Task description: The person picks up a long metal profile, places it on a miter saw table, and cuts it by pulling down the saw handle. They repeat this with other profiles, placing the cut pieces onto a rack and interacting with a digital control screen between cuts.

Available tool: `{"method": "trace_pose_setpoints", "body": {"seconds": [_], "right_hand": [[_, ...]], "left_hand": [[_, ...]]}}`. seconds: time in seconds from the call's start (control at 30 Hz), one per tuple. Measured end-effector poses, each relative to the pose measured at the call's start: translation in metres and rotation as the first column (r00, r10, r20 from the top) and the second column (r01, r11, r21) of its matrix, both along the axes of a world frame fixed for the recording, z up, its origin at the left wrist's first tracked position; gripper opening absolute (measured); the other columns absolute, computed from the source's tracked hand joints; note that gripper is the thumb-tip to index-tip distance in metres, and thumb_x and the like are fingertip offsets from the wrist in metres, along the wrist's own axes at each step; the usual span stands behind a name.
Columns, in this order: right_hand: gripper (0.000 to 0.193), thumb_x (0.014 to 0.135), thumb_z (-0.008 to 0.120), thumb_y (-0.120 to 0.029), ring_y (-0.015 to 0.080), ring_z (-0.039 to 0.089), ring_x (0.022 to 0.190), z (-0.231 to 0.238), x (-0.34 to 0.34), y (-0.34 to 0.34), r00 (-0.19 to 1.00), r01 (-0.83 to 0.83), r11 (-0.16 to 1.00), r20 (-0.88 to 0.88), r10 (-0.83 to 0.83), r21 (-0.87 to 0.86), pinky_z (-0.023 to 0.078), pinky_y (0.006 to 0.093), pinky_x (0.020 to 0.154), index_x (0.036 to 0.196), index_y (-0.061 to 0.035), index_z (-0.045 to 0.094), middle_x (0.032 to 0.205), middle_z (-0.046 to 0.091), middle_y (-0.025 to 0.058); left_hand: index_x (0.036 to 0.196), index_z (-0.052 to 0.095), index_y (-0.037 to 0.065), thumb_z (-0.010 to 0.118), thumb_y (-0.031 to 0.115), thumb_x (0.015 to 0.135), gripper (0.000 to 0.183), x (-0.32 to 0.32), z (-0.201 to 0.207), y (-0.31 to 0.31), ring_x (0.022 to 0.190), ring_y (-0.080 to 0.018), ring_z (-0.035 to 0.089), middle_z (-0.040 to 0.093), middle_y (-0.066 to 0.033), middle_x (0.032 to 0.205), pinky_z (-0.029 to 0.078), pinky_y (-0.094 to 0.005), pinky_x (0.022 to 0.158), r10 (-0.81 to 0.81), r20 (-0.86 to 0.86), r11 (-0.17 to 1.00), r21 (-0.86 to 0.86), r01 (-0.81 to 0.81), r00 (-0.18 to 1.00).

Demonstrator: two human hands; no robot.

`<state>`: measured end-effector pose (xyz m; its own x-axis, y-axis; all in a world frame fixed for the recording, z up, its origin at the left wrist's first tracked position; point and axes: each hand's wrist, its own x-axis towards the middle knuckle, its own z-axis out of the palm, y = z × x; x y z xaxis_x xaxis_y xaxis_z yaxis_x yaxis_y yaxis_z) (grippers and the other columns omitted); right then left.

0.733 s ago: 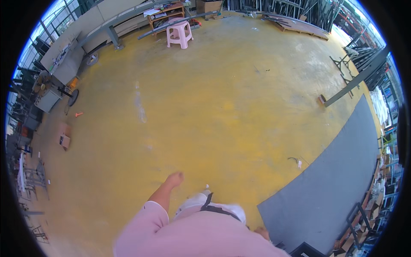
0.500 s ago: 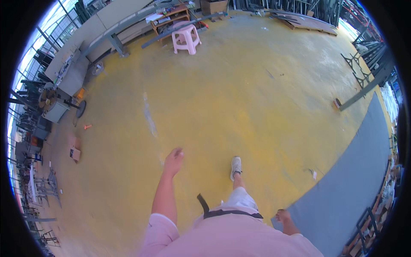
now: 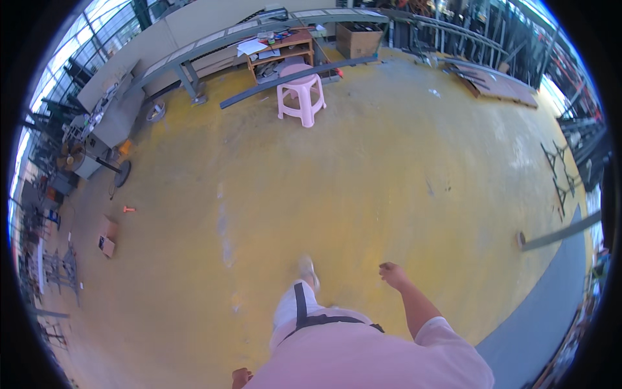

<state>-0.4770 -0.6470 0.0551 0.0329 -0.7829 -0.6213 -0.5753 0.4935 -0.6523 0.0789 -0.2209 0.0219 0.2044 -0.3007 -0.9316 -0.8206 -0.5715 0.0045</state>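
Observation:
Over the yellow floor swings my right hand, ahead of my body. Its fingers are loosely curled, and nothing shows in them. My left hand is low at the bottom edge beside my pink shirt; only part of it shows, and its fingers are too hidden to read. Neither hand touches any object. One light shoe is on the floor ahead, blurred. A dark strap hangs from the belt at my waist.
A pink plastic stool stands ahead under a long grey metal bar, before a small wooden shelf. A brown carton is behind. On the left are a fan base and an open box; right, a slanted post and grey flooring.
I have stepped forward, and the stool and bar look nearer. My right hand has swung forward, my left hand back to the lower edge. A different foot leads.

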Motion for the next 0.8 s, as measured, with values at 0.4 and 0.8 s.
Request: {"method": "trace_pose_setpoints", "body": {"seconds": [0.4, 0.8], "right_hand": [[0.033, 0.086, 0.055, -0.014, 0.0212, 0.060, 0.066, -0.070, -0.094, -0.292, 0.965, 0.209, 0.965, 0.129, -0.230, 0.155, 0.048, 0.0350, 0.055, 0.116, -0.0015, 0.059, 0.085, 0.063, 0.0121], [0.019, 0.083, 0.057, -0.020, 0.0264, 0.062, 0.070, 0.094, -0.111, -0.562, 0.929, 0.339, 0.914, -0.234, -0.288, 0.221, 0.048, 0.0395, 0.060, 0.089, -0.0034, 0.065, 0.082, 0.064, 0.0127]], "left_hand": [[0.097, 0.068, 0.004, 0.049, 0.028, 0.088, 0.032, 0.059, -0.029, -0.721, 0.081, -0.0340, 0.068, 0.069, -0.0192, 0.090, 0.053, -0.0458, 0.074, 0.144, 0.042, 0.760, -0.644, -0.083, 0.989], [0.120, 0.058, -0.001, 0.061, 0.027, 0.085, 0.045, -0.112, 0.135, -1.403, 0.098, -0.0288, 0.065, 0.067, -0.0173, 0.104, 0.050, -0.0382, 0.087, -0.059, -0.052, 0.532, -0.847, -0.013, 0.997]]}}
